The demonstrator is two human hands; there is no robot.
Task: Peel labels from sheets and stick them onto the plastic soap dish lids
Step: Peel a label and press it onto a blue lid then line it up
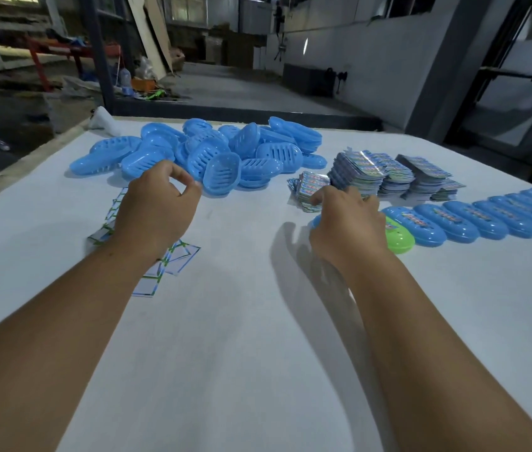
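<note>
Both hands hover loosely curled, empty: left [157, 203] over spent sheets [173, 259], right [346, 220] hiding a lid [400, 236].

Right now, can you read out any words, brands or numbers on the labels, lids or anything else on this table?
None can be read.
Label sheets: colourful print, too small and blurred.
Labels on the row of lids: blurred.
Empty backing sheets: only green and blue outlines, no text.
Pile of blue lids: no markings visible.

label sheets [361, 168] colourful, print unreadable
</note>
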